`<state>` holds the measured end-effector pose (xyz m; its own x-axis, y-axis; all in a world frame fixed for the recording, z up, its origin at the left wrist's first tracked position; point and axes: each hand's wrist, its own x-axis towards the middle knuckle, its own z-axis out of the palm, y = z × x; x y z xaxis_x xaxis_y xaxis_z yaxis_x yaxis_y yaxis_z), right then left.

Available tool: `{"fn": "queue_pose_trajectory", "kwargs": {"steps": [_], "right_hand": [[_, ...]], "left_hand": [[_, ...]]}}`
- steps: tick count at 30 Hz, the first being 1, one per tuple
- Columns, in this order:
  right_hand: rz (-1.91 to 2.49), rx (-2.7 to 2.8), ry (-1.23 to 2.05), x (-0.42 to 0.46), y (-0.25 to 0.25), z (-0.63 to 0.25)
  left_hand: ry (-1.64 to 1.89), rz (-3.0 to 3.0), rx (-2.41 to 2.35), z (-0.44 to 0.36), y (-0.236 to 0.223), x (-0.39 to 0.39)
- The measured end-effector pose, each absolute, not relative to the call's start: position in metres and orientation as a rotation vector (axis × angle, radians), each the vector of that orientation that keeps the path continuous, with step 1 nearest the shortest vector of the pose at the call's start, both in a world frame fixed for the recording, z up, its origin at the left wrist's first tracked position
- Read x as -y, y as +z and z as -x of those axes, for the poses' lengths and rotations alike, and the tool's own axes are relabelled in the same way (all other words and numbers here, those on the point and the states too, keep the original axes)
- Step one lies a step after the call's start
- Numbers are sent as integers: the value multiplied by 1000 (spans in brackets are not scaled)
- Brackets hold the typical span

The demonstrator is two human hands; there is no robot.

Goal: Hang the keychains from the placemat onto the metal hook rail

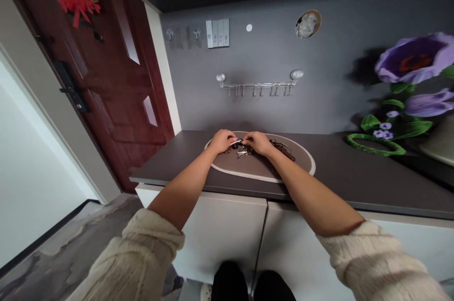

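1. Gray wall point(333, 79) across the back, dark red door point(117, 83) over on the left, and a dark desk point(177, 159) running above white cabinet doors point(220, 230).
2. Purple flowers point(414, 62) stand at the right, and a clear hook rail point(257, 85) hangs mid-wall.
3. On the desk, here's the brown oval mat point(248, 167) with its pale rim, the shiny keys point(243, 152) over it, between the hands.
4. Left grip point(222, 141): fingertips pinched together on the keys' left side.
5. Right grip point(258, 142): also pinched, meeting them from the right, a dark brown strap point(285, 151) just beside.
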<state>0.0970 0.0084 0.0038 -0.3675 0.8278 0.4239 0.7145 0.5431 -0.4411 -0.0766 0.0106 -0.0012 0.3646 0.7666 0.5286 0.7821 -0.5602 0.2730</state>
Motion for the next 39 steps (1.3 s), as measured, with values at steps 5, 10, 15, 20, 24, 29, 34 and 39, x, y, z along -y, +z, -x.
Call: {"fn": "queue_pose_trajectory", "kwargs": {"steps": [5,10,15,20,24,29,34,39], "right_hand": [[1220,2110,381,-12,1,-98],[1174,2042,583,-19,-3,-99],[1146,2065,607,-19,-2,-97],[1131,2059,464,-12,2,-94],[1122,2036,406,-12,4,-92],[1070,2023,350,-12,6,-90],[1012,1987,148,-11,7,-88],[977,1939,52,-11,8,-88]], "left_hand": [[-1004,2567,1450,76,-2,-11],[-1028,2570,1477,74,-2,-11],[-1082,2570,1434,74,-1,-11],[-1108,2547,1400,75,-1,-9],[-1133,2532,1359,74,0,-9],[-1203,2490,1348,72,4,-5],[-1293,2432,1323,69,9,-2],[-1367,2417,1326,66,13,5]]}}
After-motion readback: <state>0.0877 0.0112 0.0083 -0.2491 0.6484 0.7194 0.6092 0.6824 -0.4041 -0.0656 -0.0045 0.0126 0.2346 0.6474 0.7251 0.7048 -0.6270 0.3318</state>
